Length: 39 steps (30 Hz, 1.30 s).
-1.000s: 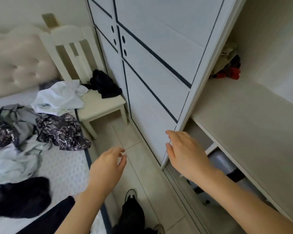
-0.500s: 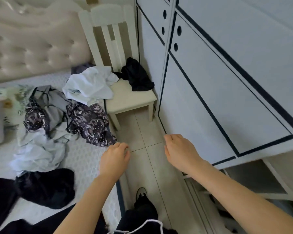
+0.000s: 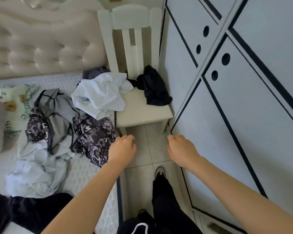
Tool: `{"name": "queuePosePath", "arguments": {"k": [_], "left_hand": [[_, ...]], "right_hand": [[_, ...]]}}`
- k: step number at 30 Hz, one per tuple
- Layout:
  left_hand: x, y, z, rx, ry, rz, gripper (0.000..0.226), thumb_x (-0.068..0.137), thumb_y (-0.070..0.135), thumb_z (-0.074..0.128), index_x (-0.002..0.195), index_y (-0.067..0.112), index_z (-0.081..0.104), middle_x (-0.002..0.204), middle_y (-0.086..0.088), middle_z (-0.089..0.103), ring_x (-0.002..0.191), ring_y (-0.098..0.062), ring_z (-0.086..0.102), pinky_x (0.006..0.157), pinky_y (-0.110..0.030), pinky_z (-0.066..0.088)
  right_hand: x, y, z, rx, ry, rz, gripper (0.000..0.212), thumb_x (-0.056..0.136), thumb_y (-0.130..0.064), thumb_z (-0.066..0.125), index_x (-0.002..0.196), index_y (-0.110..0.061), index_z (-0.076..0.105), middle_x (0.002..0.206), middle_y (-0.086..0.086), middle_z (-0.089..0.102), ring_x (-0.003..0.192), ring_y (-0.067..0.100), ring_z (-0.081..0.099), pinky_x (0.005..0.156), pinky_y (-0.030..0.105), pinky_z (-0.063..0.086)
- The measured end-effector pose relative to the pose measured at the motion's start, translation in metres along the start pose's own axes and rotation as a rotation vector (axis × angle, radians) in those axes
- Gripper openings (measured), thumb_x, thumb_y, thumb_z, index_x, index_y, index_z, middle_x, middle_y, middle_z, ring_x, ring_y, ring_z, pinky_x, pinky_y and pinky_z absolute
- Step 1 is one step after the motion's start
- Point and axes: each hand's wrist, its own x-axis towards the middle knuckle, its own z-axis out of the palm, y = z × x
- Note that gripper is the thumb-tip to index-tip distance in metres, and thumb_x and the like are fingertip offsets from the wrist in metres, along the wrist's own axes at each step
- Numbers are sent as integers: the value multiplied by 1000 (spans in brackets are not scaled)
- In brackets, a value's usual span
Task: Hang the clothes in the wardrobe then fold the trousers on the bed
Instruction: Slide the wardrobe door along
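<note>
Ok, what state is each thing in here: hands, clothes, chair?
Left hand, empty, fingers loosely curled.
Right hand, empty, fingers loosely curled.
Chair, upright beside the wardrobe.
White shirt, crumpled, draped across bed and chair.
Black garment, bunched on the chair seat.
Patterned garment, crumpled at the bed's edge.

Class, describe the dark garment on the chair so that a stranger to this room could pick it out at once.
Find the white chair between the bed and the wardrobe. On its seat, at the wardrobe side, lies a crumpled black garment. Its only neighbour on the seat is a white cloth.
</note>
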Motion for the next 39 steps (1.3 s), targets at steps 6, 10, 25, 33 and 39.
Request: {"name": "queuePosePath", "arguments": {"k": [6,10,25,33,39], "left_hand": [[105,5,-3,40,-46,-74,31,98,24,48,126,16,58,121,-3,62,113,-26,52,87,-38,46],[177,23,-7,117,-106,-51,31,97,23,45,124,14,57,120,-5,61,115,-26,51,88,-39,45],[423,16,-1,-9,-267,-158,28,97,20,46,122,11,55,117,-6,61,112,-26,50,85,-36,45],[542,-5,31,-221,-371,-271,37,98,25,49,134,15,50,128,-4,58,114,-24,55,90,-40,51],[608,-12,70,-189,-374,-263,39,99,27,48,135,12,46,123,-8,59,117,-26,50,91,-40,48]], "right_hand": [[111,38,-10,-68,-86,-20,20,95,-8,40,113,-8,49,111,12,57,102,28,51,66,32,34],[187,61,-24,-113,-153,-32,26,90,-1,42,115,-6,49,112,14,57,102,29,52,67,32,35],[424,112,-45,50,-183,167,9,98,-15,41,92,-13,34,94,4,41,85,23,39,67,33,35],[520,142,-9,129,-206,243,18,101,-27,42,110,-12,43,98,4,44,87,22,44,69,31,40],[584,162,22,21,-210,185,35,100,-33,44,129,-13,40,117,7,52,104,27,52,78,34,50]]}}
